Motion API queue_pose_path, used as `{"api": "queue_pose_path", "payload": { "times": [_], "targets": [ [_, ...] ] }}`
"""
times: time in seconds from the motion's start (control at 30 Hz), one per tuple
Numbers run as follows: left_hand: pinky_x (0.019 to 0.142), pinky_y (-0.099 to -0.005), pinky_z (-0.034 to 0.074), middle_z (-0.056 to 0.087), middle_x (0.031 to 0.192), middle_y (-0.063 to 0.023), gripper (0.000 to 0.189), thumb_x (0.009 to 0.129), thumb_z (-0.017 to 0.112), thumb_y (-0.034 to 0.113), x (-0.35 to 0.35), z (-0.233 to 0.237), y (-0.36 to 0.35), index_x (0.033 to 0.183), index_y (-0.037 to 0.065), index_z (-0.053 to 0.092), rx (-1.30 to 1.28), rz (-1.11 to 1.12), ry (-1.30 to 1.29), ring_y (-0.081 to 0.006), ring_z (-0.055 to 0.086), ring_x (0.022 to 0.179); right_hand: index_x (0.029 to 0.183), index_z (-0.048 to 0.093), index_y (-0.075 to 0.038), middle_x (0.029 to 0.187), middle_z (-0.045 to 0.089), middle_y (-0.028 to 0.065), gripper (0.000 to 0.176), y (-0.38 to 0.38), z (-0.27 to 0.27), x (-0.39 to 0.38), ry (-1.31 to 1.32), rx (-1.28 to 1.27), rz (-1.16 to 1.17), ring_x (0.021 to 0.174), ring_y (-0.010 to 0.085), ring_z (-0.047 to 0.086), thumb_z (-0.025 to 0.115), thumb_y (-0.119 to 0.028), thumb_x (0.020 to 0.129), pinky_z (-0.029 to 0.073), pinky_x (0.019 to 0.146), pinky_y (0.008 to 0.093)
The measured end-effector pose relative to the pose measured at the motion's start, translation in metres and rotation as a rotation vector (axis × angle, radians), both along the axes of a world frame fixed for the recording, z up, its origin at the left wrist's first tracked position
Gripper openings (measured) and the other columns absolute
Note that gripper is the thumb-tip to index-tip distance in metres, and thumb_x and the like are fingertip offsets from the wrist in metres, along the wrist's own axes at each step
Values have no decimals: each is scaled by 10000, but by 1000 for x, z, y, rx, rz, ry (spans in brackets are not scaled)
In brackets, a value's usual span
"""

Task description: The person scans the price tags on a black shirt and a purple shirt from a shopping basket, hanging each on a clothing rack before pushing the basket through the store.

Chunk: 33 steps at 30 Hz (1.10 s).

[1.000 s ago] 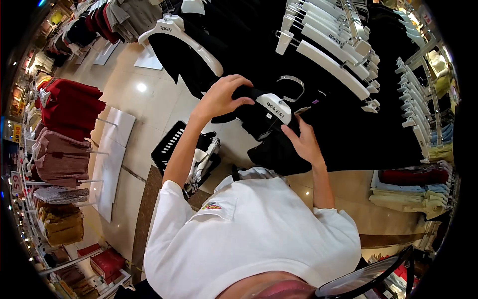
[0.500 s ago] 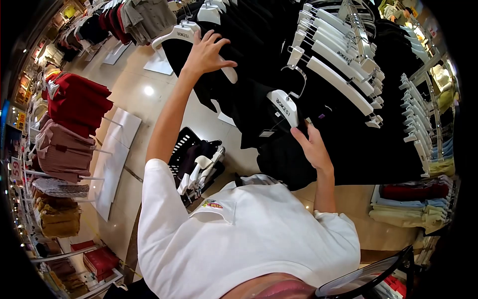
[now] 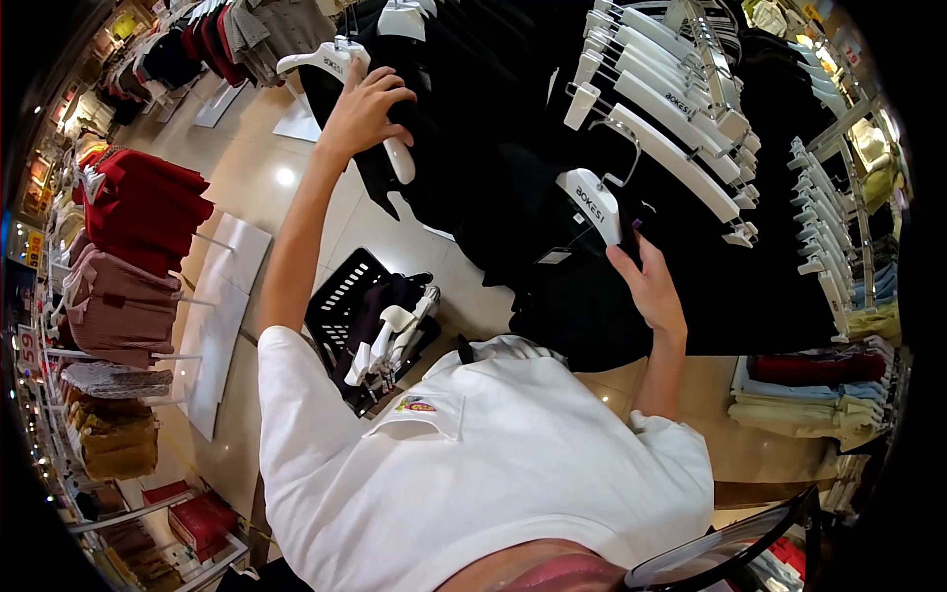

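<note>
My right hand is closed at the lower end of a white hanger lettered BOKESI. A black garment with a small tag hangs on it, and the hanger's metal hook is free in the air. At the upper left, my left hand rests across another white hanger holding a black garment; its fingers are stretched and the thumb stands apart, touching near the hanger's lower arm. Dark cloth hides parts of both garments.
A black basket with dark clothes and white hangers stands on the floor below my left arm. White clip hangers fill a rail on the right. Red and pink garments hang at the left. Folded clothes lie at lower right.
My right hand and its hanger have moved right. My left hand has shifted left and slightly down with the other hanger, its fingers less spread. The basket shows more fully.
</note>
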<state>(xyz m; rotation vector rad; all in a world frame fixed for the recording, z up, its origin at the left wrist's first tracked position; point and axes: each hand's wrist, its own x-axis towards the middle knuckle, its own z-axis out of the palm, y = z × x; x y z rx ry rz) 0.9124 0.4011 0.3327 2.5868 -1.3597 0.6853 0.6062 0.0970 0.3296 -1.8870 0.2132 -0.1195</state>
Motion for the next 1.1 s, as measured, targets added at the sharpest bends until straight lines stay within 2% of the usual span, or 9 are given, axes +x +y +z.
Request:
{"api": "queue_pose_path", "payload": {
  "times": [0.13,0.4,0.5,0.7,0.73,0.83,0.9,1.0,1.1],
  "targets": [
    [1142,-534,82,590,1105,-35,535,521,808,297,5,-1,8,1012,134,673,11,-35,50,-218,435,1227,1210,495,73,1061,596,86,403,13,3,17,-58,46,48,974,134,512,573,-189,915,378,917,246],
    [1136,-539,95,591,1116,-52,545,501,817,302,2,-1,12,999,135,676,-37,-68,83,-225,432,1231,1172,517,70,997,603,73,393,42,14,72,-111,32,121,906,122,524,578,-217,911,414,838,244],
    [1133,-544,98,598,1100,-59,545,498,823,315,2,1,13,990,129,679,-37,-62,59,-221,442,1220,1133,546,65,976,611,73,384,51,18,104,-163,-11,145,887,115,534,569,-252,916,421,819,236],
    [1129,-538,124,615,1052,-23,540,502,821,327,4,-3,12,984,126,686,-48,-76,20,-212,454,1202,1086,588,55,912,616,43,364,70,37,186,-104,143,196,813,86,543,588,-259,901,446,733,218],
    [1120,-559,99,582,1095,-66,532,498,811,263,5,-4,11,992,133,665,-67,-98,68,-232,442,1212,1070,592,57,902,613,40,364,73,40,201,-113,127,200,809,86,542,592,-263,898,446,725,222],
    [1117,-556,106,587,1080,-58,537,492,814,286,6,-5,8,987,130,676,-61,-83,55,-230,458,1191,1021,602,64,862,604,30,364,81,45,245,-132,100,206,790,84,539,599,-275,889,444,699,228],
    [1118,-555,109,591,1063,-51,524,494,814,299,5,-7,6,974,129,686,-84,-81,38,-228,471,1172,1036,574,94,899,594,64,451,82,48,271,-131,66,241,823,108,538,618,-323,869,453,721,251],
    [1119,-555,115,594,1052,-43,527,481,816,318,5,-10,3,960,136,692,-142,-73,18,-228,472,1173,1143,473,164,1068,563,163,690,89,53,300,-134,-63,203,974,183,536,663,-412,813,457,808,292],
    [1134,-530,124,622,999,-21,527,477,813,365,8,-14,-2,947,151,708,-172,-41,-34,-207,485,1154,1158,467,167,1081,564,166,699,92,53,327,-134,-53,272,996,186,537,669,-405,811,457,811,285]
  ]
}}
